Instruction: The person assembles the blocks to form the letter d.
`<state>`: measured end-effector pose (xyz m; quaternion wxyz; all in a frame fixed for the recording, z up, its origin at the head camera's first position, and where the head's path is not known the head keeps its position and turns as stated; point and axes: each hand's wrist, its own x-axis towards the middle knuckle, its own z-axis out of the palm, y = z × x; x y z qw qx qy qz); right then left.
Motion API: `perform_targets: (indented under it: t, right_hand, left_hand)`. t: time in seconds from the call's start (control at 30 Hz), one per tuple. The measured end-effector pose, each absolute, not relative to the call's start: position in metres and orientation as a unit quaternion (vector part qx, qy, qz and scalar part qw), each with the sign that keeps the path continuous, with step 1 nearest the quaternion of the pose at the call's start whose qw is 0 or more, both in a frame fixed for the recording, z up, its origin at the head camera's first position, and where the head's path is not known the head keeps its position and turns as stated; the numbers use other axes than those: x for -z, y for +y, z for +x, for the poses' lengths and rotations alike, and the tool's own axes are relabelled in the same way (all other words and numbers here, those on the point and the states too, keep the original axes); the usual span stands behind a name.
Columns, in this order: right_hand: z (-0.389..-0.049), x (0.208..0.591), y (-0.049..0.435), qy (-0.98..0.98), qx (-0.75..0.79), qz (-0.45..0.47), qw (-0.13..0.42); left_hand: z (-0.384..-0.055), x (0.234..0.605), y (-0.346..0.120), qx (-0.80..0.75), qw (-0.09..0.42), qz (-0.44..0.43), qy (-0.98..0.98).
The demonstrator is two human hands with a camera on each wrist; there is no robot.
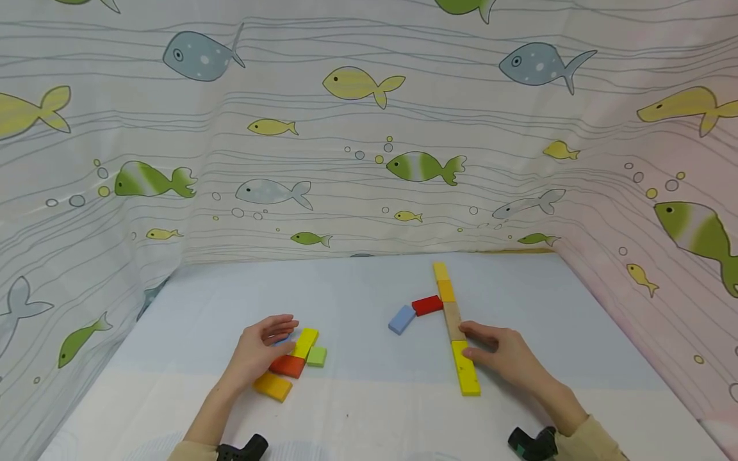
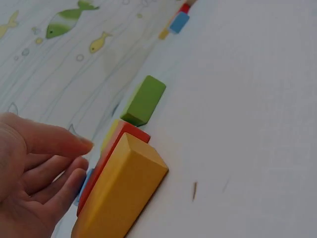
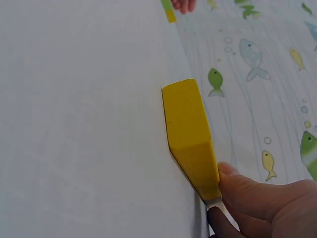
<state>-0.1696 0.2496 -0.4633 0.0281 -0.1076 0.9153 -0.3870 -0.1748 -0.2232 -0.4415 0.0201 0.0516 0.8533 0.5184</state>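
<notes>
My right hand (image 1: 507, 355) touches a straight row of blocks, its fingertips beside the joint between a plain wood block (image 1: 452, 320) and the near yellow block (image 1: 466, 371). In the right wrist view the thumb rests against the side of the yellow block (image 3: 188, 119). Over a loose cluster hovers my left hand (image 1: 259, 349), fingers loosely bent and nothing between them. That cluster has a yellow block (image 1: 306, 343), a small green block (image 1: 316, 356), a red block (image 1: 287, 366), an orange block (image 1: 273, 387) and a blue block (image 2: 84, 187), mostly hidden by the hand.
Farther up, the row continues with an orange-yellow block (image 1: 446, 291) and a yellow block (image 1: 441, 270). A red block (image 1: 427, 305) angles off its left side, with a light blue block (image 1: 401, 319) beyond. A fish-print curtain (image 1: 357, 141) surrounds the white table (image 1: 369, 422).
</notes>
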Motion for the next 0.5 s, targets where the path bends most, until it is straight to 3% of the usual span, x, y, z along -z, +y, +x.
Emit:
perform_targets:
  t: [0.5]
  right_hand:
    - [-0.1694,0.4626,0.2488,0.916,0.386,-0.108,0.027]
  left_hand:
    - [-0.1751,0.4435,-0.2277,-0.517,0.049,0.088,0.85]
